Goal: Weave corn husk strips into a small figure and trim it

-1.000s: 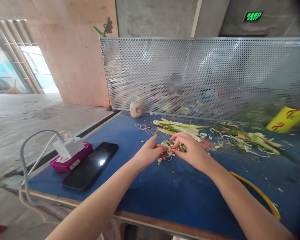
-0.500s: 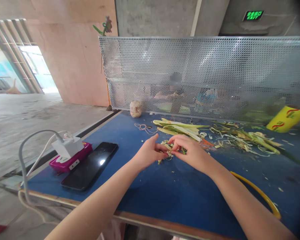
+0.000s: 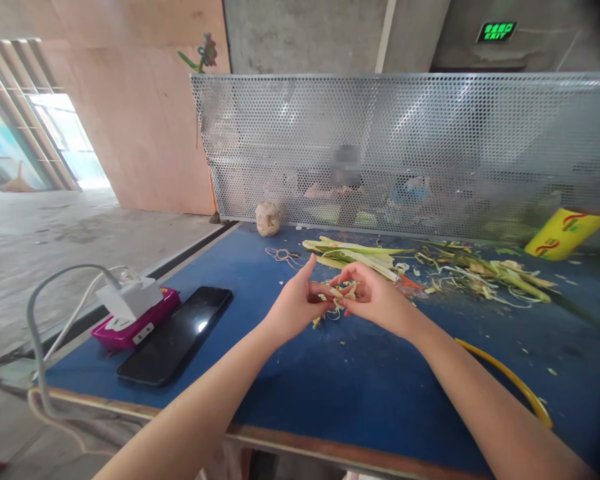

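Observation:
My left hand [image 3: 295, 305] and my right hand [image 3: 377, 298] meet over the blue table, fingertips almost touching. Between them are pale green and yellowish plant strips [image 3: 336, 300], curled and short, pinched by the fingers of both hands. One digit of my left hand points up, away from the strips. Part of the small bunch hangs below the fingertips; the rest is hidden behind the fingers. Just beyond my hands lie long pale green leaf stalks [image 3: 353, 252]. An orange scrap [image 3: 410, 285] lies beside my right hand.
Shredded plant scraps [image 3: 490, 270] spread at right, near a yellow roll [image 3: 563, 233]. A yellow hoop [image 3: 510, 377] lies by my right forearm. Left are a black phone [image 3: 175, 337] and a magenta power strip [image 3: 137, 323] with cables. A perforated metal screen [image 3: 290, 133] borders the back; a person sits behind.
The fingers of my right hand have shifted slightly and opened around the strips, so more of the pale pieces shows. The whole view has moved a little to the right.

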`<act>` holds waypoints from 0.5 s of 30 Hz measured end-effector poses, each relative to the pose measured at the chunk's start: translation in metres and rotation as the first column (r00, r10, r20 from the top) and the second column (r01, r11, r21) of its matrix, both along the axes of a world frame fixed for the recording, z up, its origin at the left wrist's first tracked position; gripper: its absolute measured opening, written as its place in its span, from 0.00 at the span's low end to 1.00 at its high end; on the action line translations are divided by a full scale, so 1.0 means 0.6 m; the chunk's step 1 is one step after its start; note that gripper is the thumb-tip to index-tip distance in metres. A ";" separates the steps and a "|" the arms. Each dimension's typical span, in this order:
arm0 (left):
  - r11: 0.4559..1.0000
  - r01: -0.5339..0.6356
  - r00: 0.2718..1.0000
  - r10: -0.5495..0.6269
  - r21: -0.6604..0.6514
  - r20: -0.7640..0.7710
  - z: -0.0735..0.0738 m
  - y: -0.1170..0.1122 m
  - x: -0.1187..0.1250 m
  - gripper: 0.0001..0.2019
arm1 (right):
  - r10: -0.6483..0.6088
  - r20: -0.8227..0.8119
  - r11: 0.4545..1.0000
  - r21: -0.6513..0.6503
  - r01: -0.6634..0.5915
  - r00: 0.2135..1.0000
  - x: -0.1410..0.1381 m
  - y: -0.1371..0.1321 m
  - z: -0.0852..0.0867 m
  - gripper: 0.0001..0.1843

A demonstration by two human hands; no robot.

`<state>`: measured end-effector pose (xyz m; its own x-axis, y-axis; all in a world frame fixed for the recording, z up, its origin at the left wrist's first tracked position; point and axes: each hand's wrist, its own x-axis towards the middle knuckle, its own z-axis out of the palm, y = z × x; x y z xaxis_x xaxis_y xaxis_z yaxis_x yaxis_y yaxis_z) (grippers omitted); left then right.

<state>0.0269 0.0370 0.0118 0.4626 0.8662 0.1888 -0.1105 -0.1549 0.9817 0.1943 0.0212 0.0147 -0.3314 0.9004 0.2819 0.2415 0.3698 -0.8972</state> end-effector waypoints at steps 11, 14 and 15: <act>0.993 0.016 0.988 0.002 0.116 -0.154 0.006 -0.005 -0.001 0.45 | -0.017 -0.131 0.992 -0.124 0.000 0.991 0.003 0.009 -0.003 0.19; 0.998 0.051 0.995 -0.047 0.047 -0.087 0.008 -0.005 -0.003 0.45 | -0.043 -0.101 0.990 -0.135 0.029 0.994 0.006 0.007 0.001 0.19; 0.998 0.060 0.997 -0.059 0.023 -0.057 0.009 -0.005 -0.003 0.45 | -0.048 -0.091 0.989 -0.142 0.034 0.995 0.006 0.007 0.002 0.19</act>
